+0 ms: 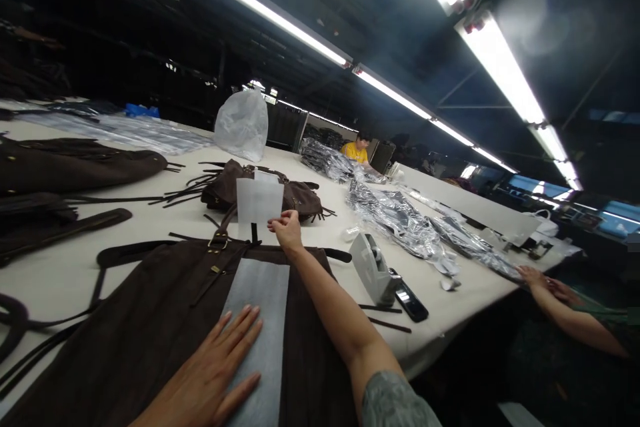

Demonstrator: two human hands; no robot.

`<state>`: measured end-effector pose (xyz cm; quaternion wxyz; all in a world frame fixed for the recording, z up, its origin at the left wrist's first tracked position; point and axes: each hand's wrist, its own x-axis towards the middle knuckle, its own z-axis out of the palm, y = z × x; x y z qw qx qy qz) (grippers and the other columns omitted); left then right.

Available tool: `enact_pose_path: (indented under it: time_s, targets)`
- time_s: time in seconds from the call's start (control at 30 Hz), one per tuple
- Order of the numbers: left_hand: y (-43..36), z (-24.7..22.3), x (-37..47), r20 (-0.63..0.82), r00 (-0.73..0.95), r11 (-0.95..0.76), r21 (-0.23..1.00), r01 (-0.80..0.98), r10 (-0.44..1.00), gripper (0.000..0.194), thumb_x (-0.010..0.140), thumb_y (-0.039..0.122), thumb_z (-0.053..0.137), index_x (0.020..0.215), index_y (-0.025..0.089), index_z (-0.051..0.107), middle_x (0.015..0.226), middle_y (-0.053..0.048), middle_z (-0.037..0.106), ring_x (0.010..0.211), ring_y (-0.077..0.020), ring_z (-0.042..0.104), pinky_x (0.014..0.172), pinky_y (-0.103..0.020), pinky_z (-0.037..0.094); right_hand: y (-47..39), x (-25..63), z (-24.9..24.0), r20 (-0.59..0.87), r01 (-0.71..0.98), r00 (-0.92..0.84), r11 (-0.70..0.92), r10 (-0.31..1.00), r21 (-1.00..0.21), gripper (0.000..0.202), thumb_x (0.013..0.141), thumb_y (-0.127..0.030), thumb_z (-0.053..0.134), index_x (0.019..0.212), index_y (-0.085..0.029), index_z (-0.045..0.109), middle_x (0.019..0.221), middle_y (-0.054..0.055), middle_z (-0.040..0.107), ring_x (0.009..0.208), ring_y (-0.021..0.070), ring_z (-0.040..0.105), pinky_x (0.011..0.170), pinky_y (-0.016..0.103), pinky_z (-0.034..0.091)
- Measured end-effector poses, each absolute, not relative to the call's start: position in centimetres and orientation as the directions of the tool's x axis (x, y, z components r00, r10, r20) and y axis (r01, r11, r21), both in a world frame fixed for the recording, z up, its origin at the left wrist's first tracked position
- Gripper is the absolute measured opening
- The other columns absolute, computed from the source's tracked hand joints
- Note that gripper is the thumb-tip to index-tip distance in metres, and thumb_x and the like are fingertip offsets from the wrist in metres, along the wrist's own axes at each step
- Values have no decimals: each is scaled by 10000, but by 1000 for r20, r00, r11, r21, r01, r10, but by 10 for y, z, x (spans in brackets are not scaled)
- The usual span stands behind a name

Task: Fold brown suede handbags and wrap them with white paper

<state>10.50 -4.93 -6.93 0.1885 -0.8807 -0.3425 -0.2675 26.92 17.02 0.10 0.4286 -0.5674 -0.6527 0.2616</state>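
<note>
A dark brown garment or bag (165, 307) with straps and a buckle lies over the near table. Down its middle runs a pale grey strip of thin sheet (265, 300). My left hand (215, 360) lies flat on the strip and the brown cloth, fingers spread. My right hand (287, 230) pinches the lower right edge of a translucent white sheet (257, 200), which stands upright beyond the top edge of the brown piece. A black tab (254, 233) shows at the sheet's bottom. Behind the sheet sits a smaller brown bag (303, 200) with fringe-like straps.
A tape dispenser (367, 267) and a black phone (411, 300) lie right of the brown piece. Plastic-wrapped items (395, 220) extend along the right side. Another person's hands (543, 283) touch them. More brown pieces (80, 163) lie left; a person in yellow (356, 150) is farther back.
</note>
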Motion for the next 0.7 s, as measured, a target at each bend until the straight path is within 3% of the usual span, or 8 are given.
enact_pose_path:
  time_s: [0.13,0.2,0.33,0.43,0.6,0.7]
  targets:
    - [-48,-68,105,636,625,-704,-175,688,453,862,885,603,534,1562,245,139,1480,-55,461,1260,-228,580,936,-291,553,173,250,-20,225,542,-236,320,946,-777,394,611,59,607,898,-205,665,880,-32,725,912,149,667,860,252,503]
    - [-48,-67,105,629,624,-719,-144,680,464,898,880,592,545,1569,248,82,1480,-53,464,1263,-226,578,954,-282,541,174,249,-30,207,545,-326,362,923,-756,366,576,59,631,806,-216,696,848,-41,705,928,158,646,895,261,484]
    - [-49,-65,104,619,618,-718,-123,686,484,908,882,592,536,1571,260,47,1471,-42,485,1261,-219,579,974,-270,523,179,261,-37,198,540,-383,392,902,-745,208,601,-2,712,665,-199,699,825,-28,667,886,147,615,883,239,462]
    - [-48,-64,103,647,626,-718,-169,675,436,922,875,599,542,1571,211,77,1454,-63,509,1251,-221,587,956,-268,525,179,274,-40,203,534,-349,372,915,-759,126,663,-81,757,678,-194,705,811,-22,670,824,138,612,819,223,469]
    - [-42,-80,103,673,621,-701,-211,681,401,864,870,602,542,1556,185,223,1461,-66,513,1289,-218,550,986,-267,493,180,285,-47,242,493,-170,295,955,-818,83,813,-169,681,755,-200,731,760,5,697,848,162,643,841,244,482]
    - [-36,-94,104,703,615,-680,-256,687,357,845,853,644,519,1526,173,322,1480,-76,495,1323,-227,516,1013,-280,467,191,285,-52,204,412,-24,195,979,-890,174,886,-206,585,776,-176,717,670,18,669,725,169,668,698,241,520]
